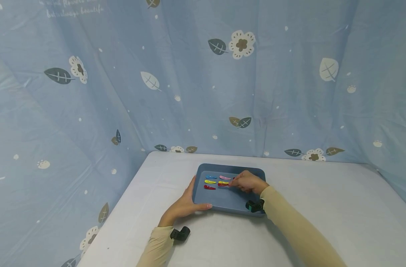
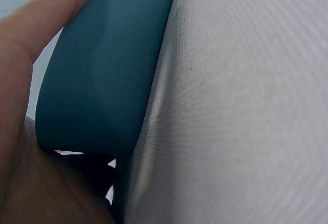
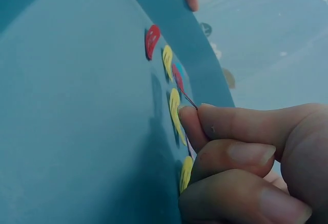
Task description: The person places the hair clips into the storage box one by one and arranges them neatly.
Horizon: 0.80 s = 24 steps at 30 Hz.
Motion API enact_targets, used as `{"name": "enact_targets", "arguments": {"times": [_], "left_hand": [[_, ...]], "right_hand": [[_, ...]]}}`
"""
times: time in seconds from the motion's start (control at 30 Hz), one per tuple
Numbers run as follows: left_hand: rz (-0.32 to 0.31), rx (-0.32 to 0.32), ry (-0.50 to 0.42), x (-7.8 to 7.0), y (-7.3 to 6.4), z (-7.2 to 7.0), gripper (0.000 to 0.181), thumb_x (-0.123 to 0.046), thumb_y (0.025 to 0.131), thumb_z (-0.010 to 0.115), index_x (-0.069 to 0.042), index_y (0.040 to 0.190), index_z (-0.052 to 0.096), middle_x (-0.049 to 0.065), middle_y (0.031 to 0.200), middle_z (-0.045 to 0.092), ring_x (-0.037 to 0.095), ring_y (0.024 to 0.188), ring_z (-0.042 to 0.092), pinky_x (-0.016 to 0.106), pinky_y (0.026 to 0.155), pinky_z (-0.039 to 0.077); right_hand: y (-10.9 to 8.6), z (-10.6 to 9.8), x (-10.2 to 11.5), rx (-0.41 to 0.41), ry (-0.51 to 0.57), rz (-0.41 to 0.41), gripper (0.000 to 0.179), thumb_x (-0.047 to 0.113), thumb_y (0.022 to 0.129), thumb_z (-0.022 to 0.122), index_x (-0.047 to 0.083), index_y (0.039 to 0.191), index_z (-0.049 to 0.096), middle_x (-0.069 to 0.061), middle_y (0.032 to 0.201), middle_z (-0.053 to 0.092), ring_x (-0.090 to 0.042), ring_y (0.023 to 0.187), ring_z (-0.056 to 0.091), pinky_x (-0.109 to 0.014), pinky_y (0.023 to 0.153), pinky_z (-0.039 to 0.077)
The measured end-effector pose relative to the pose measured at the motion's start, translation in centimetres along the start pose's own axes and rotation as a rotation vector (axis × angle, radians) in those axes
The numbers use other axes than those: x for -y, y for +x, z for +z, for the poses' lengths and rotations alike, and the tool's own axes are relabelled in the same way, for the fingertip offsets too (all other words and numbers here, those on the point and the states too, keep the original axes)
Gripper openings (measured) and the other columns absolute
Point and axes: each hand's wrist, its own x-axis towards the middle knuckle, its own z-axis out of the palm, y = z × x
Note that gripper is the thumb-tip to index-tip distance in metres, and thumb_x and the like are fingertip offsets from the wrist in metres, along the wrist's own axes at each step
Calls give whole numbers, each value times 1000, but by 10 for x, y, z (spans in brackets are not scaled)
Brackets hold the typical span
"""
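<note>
My right hand [image 1: 248, 182] is over the right half of a blue-grey tray [image 1: 228, 205]. Its thumb and forefinger pinch the end of a red hair clip [image 3: 178, 78], which points left, close by a yellow hair clip [image 3: 175, 108]. On the tray's left side lie a blue hair clip [image 1: 211, 177], a pink hair clip [image 1: 225, 177], another yellow hair clip [image 1: 210, 181] and another red hair clip [image 1: 209, 187]. Around the tray's near left corner, my left hand [image 1: 184, 204] rests with straight fingers along the left wall and the thumb along the near wall.
The tray stands on a white-covered table [image 1: 323, 207]. A blue curtain [image 1: 196, 92] with leaves and flowers hangs behind and at the left. Each wrist wears a small black camera. In the right wrist view, one more yellow clip [image 3: 186, 174] is partly hidden by curled fingers.
</note>
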Motion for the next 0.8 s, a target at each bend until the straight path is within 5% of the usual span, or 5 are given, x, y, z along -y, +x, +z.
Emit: {"name": "enact_targets", "arguments": {"times": [0.8], "left_hand": [[-6,-13,29,1,2,0,135,-55,75,87,-17,168,-4,10,175,13,35,160,19,65,124,25]], "right_hand": [[2,8,-4,-28,-23,9,22,21,91,77,0,97,83,7,52,40,-8,45,29,-22,46,23]]}}
